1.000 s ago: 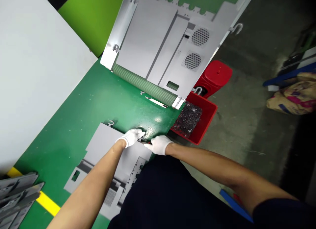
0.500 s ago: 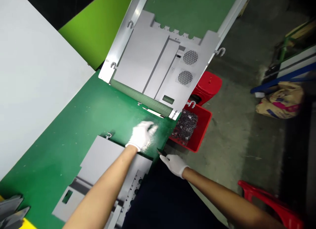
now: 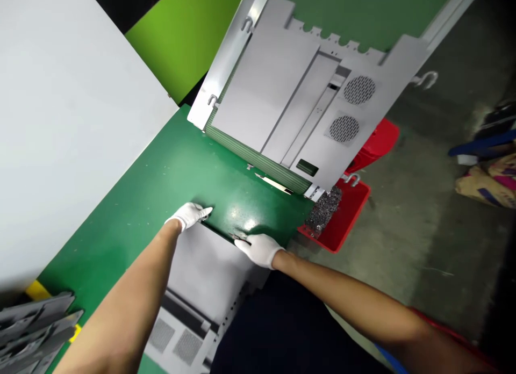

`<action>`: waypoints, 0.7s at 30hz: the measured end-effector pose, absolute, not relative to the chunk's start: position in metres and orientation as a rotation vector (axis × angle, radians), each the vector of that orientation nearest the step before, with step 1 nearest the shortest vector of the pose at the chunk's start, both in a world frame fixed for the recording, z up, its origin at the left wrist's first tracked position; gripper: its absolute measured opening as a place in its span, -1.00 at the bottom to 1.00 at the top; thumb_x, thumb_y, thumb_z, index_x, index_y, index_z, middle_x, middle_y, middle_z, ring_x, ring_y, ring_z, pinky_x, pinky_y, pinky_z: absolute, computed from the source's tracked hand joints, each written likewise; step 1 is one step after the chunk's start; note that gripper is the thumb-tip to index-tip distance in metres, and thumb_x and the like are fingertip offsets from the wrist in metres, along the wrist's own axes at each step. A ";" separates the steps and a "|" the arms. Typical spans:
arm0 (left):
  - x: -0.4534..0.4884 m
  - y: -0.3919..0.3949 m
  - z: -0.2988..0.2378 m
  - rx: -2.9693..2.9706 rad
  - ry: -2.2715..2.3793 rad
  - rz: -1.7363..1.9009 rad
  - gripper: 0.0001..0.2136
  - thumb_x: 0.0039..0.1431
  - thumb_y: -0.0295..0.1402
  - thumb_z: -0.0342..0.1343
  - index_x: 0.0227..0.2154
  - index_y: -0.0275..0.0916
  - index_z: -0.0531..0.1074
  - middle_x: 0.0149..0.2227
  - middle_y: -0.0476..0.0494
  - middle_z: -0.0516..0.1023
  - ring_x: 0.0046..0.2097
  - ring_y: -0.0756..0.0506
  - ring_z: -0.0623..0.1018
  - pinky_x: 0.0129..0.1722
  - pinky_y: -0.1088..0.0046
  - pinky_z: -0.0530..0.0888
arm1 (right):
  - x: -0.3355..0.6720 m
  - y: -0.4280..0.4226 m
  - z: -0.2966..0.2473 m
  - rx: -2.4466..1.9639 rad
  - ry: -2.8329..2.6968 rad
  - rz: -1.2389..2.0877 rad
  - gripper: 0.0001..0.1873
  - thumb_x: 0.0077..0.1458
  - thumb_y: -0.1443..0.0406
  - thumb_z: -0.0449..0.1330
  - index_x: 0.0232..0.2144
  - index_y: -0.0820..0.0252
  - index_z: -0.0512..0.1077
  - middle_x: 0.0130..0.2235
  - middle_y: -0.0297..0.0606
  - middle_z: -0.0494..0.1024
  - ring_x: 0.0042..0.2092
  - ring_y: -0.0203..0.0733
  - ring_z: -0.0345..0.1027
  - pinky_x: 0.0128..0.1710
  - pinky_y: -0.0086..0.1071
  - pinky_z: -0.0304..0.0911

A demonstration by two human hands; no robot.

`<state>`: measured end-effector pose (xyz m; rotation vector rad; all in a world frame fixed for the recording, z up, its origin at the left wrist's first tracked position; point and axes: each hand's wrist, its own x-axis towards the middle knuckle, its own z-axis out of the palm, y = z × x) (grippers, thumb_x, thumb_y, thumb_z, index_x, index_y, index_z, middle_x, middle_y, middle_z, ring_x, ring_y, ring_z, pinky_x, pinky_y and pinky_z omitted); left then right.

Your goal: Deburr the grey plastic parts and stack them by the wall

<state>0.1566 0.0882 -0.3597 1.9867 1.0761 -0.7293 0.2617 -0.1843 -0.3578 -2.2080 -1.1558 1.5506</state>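
A grey panel (image 3: 209,266) with vent grilles lies on the green bench below my hands. My left hand (image 3: 188,215), in a white glove, is closed at its far edge, thumb and finger pinched around the small hook there, which they mostly hide. My gloved right hand (image 3: 261,250) is closed over the panel's far right corner. From its fingers a small, dark pointed tool (image 3: 241,238) points left along the edge; its exact kind is hidden by the grip.
A similar grey panel (image 3: 262,78) with hooks lies on a green-belt conveyor (image 3: 258,156). A craft knife (image 3: 274,184) lies before the conveyor. A red bin (image 3: 350,215) of small metal scraps stands right. Dark grey parts (image 3: 36,328) are stacked at lower left.
My left hand has moved left from the bare bench to the panel's hook. My right hand has brought the tool over the panel's edge. The view has shifted, and the panel lies differently.
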 end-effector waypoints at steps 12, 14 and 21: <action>0.147 0.082 -0.300 2.042 1.215 -0.743 -0.54 0.06 0.14 0.11 -0.52 -0.18 0.56 -0.52 -0.10 0.57 -0.48 -0.07 0.42 -0.41 0.40 0.31 | 0.244 -0.103 -0.345 -2.054 -1.463 1.433 -0.19 0.26 -0.26 -0.28 -0.20 0.14 0.53 -0.14 -0.03 0.64 -0.05 0.06 0.51 -0.15 -0.26 0.26; 0.147 0.080 -0.294 2.076 1.231 -0.756 -0.54 0.08 0.15 0.10 -0.52 -0.17 0.56 -0.53 -0.10 0.56 -0.49 -0.07 0.41 -0.42 0.39 0.30 | 0.244 -0.100 -0.343 -2.039 -1.495 1.414 -0.21 0.27 -0.25 -0.28 -0.18 0.14 0.52 -0.13 -0.04 0.64 -0.05 0.04 0.51 -0.14 -0.27 0.24; 0.155 0.076 -0.284 2.088 1.295 -0.815 -0.56 0.07 0.13 0.11 -0.52 -0.16 0.57 -0.51 -0.13 0.57 -0.47 -0.09 0.44 -0.40 0.38 0.30 | 0.254 -0.097 -0.343 -1.962 -1.558 1.415 -0.20 0.26 -0.27 -0.29 -0.20 0.11 0.52 -0.14 -0.09 0.64 -0.06 0.01 0.50 -0.18 -0.31 0.21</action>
